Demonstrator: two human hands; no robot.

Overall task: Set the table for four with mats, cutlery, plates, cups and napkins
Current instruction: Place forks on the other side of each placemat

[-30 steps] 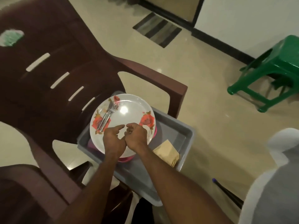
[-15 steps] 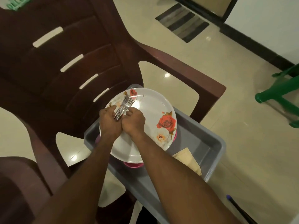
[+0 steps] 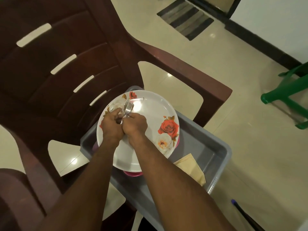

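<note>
A white plate with red and cream roses (image 3: 150, 124) tops a stack in a grey plastic tub (image 3: 215, 153) that sits on a dark brown plastic chair. A bundle of steel forks (image 3: 128, 107) lies over the plate's far left part, tines pointing away from me. My left hand (image 3: 110, 126) and my right hand (image 3: 135, 124) meet over the plate, and the fingers of both curl round the fork handles. A pink item (image 3: 133, 173) peeks out beneath the plates. Folded beige napkins (image 3: 191, 168) lie in the tub to the right.
The brown chair's backrest (image 3: 58, 55) rises to the left and its armrest (image 3: 183, 67) runs behind the tub. A green plastic stool (image 3: 286, 95) stands on the tiled floor at right. A striped doormat (image 3: 185, 20) lies at the top. A dark stick with a blue tip (image 3: 241, 212) lies at bottom right.
Both hands moved from the plate's near edge up to the forks and closed round their handles. The view shifted closer over the tub.
</note>
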